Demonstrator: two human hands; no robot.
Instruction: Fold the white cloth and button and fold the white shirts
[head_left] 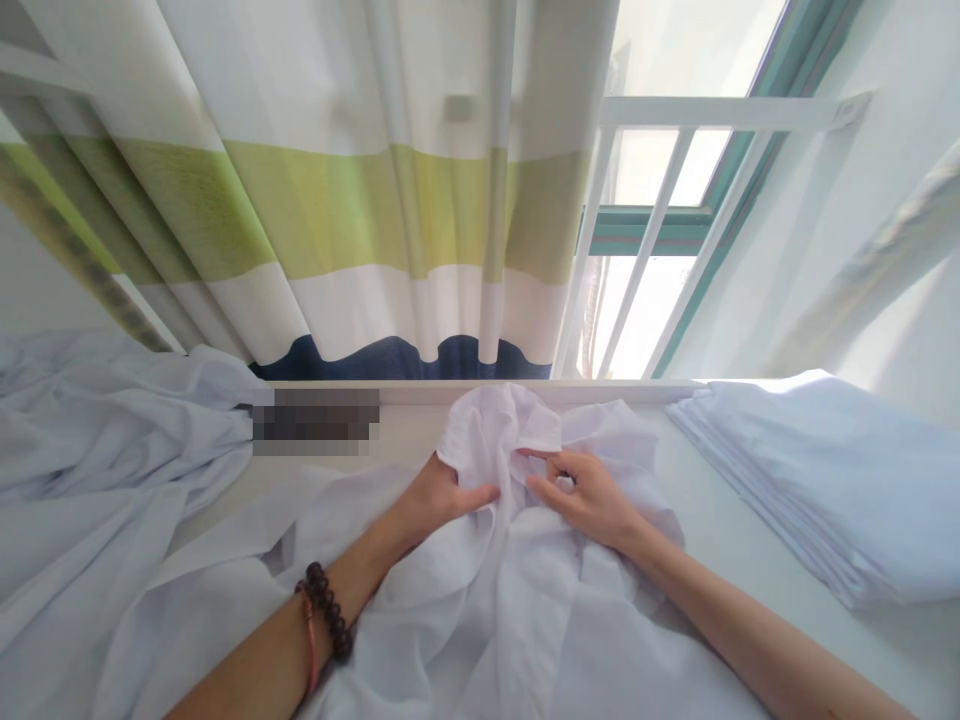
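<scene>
The left hand (435,495) has its fingers hidden under a thin, rumpled white cloth (525,600), thumb outside; I cannot tell whether it grips. The right hand (596,495) has index finger and thumb at the cloth, tips apart; any pinch is unclear. The cloth lies at near centre on a smooth white tabletop (750,530), between a loose white fabric heap (112,430) left and a neatly folded white fabric stack (840,480) right. Beyond hangs a white-and-green banded curtain (420,210).

No text, label, brand, number or sign can be read on the white cloth (529,600), the folded stack (840,480) or the striped curtain (360,210). Pixelation hides any marking on the dark object (316,422).
</scene>
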